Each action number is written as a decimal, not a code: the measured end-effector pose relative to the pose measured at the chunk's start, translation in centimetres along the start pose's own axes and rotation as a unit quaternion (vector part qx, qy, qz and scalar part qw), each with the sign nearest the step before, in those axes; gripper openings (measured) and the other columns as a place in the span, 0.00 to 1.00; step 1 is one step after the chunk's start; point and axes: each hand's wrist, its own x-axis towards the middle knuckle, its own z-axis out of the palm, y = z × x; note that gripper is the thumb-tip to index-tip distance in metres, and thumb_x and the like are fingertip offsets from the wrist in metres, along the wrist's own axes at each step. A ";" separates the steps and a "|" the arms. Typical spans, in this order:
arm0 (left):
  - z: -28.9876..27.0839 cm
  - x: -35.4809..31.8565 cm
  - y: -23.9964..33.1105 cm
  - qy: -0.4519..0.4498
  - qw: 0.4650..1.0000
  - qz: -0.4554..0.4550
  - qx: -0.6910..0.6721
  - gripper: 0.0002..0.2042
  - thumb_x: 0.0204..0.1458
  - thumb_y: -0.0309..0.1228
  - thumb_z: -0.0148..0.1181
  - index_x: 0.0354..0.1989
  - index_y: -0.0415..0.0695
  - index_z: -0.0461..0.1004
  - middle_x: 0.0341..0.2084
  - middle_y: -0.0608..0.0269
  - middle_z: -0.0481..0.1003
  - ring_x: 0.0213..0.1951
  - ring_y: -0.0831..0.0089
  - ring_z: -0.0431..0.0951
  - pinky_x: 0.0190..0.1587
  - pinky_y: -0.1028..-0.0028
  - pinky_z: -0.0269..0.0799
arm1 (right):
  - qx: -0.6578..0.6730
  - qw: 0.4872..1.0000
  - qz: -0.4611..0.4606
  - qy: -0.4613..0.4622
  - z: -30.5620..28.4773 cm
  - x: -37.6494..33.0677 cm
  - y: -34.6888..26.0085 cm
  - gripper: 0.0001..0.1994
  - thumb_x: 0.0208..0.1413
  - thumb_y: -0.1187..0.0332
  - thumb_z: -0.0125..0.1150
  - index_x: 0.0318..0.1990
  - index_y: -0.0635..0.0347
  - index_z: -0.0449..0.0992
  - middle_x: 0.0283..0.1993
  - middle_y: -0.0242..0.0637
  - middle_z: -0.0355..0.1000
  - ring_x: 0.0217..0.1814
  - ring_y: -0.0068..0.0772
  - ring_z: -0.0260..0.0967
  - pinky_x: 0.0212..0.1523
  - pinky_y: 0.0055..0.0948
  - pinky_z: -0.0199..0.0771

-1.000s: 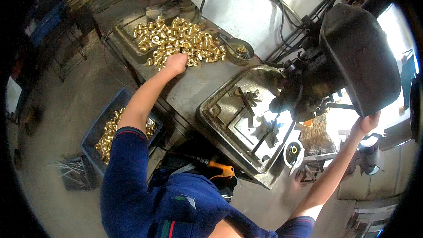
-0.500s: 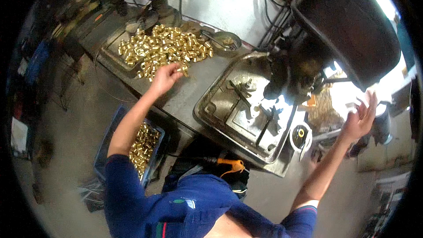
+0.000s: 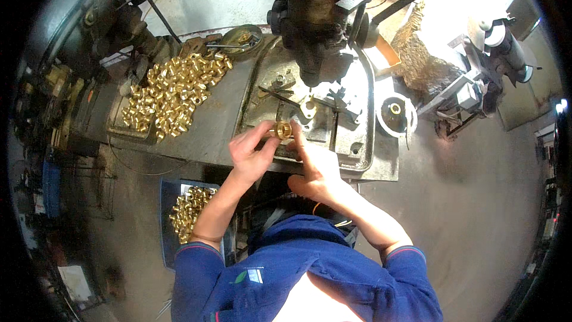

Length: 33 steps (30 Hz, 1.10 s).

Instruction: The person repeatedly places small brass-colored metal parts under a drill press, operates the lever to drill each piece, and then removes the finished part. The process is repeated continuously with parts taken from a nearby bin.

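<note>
A brass fitting (image 3: 282,130) is pinched between the thumb and fingers of my left hand (image 3: 252,149), over the front of the drill press's metal table (image 3: 247,120). Close by on the right is my right hand (image 3: 319,170), its index finger stretched up beside the fitting and its thumb held apart. I cannot tell whether that fingertip touches the fitting. Beyond my hands, another brass piece (image 3: 308,108) sits below the dark drill head (image 3: 319,42), between dark metal clamp bars (image 3: 337,105).
A heap of brass fittings (image 3: 173,92) covers the bench's left part. Below it, a blue bin (image 3: 169,226) holds more fittings. A round metal dish (image 3: 241,39) lies behind the heap. Right of the press are a white bucket (image 3: 411,120) and a metal stand (image 3: 450,89).
My left hand has moved right from the heap, carrying a brass fitting. My right hand has come from the far right in toward it. The view has turned.
</note>
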 end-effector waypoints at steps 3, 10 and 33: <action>0.3 0.0 -0.2 0.002 1.000 0.021 0.021 0.12 0.37 0.19 0.61 0.34 0.37 0.73 0.24 0.56 0.76 0.26 0.68 0.78 0.29 0.75 0.71 | -0.096 0.995 -0.013 -0.003 0.0 -0.4 0.9 0.46 0.28 0.69 0.60 0.62 0.63 0.48 0.33 0.49 0.69 0.31 0.49 0.67 0.35 0.40 0.68; -0.5 1.9 0.6 -0.143 0.956 0.237 0.095 0.12 0.37 0.19 0.59 0.33 0.40 0.74 0.28 0.57 0.75 0.32 0.60 0.77 0.36 0.68 0.74 | 0.615 0.780 0.115 -0.015 -2.1 -1.1 4.6 0.39 0.32 0.73 0.54 0.61 0.54 0.57 0.51 0.34 0.66 0.45 0.28 0.66 0.44 0.27 0.67; 2.9 0.1 1.5 -0.351 0.927 0.105 0.085 0.10 0.42 0.29 0.59 0.33 0.43 0.70 0.23 0.59 0.72 0.24 0.61 0.74 0.24 0.66 0.70 | 0.623 0.773 0.115 0.020 -0.5 -2.7 4.8 0.37 0.31 0.74 0.48 0.58 0.68 0.57 0.53 0.41 0.64 0.55 0.31 0.62 0.58 0.29 0.57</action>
